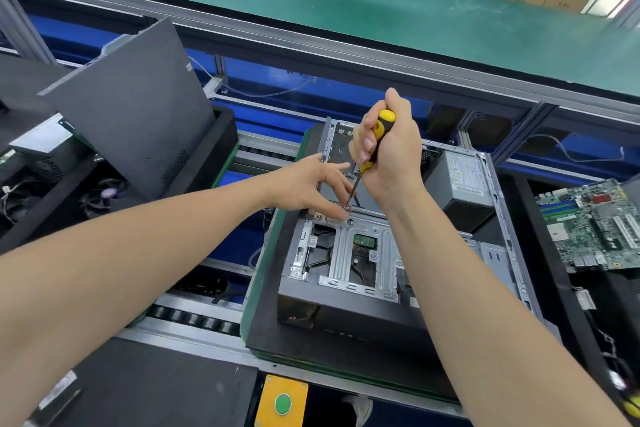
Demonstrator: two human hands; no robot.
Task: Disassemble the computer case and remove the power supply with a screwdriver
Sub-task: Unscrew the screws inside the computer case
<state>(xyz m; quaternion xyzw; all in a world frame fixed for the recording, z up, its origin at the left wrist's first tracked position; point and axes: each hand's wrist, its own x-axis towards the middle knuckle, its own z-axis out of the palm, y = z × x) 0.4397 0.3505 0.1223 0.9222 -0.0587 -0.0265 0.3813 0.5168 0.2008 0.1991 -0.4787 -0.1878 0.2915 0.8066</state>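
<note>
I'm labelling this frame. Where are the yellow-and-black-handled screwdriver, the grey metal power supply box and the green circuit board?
yellow-and-black-handled screwdriver [385,118]: head view, exposed handle top.
grey metal power supply box [462,180]: head view, labelled top face.
green circuit board [595,229]: head view, its middle.

Screwdriver [379,130], yellow-black handle, is gripped in the right hand [391,152] and tilted slightly off upright. Its tip is set down on the metal frame inside the open computer case [346,305]. Left hand [311,189] is held at the tip, fingers mostly straight, fingertips touching the frame just beside it. Power supply [460,184] is seated in the case's far right corner. Dark side panel [138,107] is leaned up at left. Circuit board [595,225] is laid at right. Green tabletop [346,0] is seen beyond.
</note>
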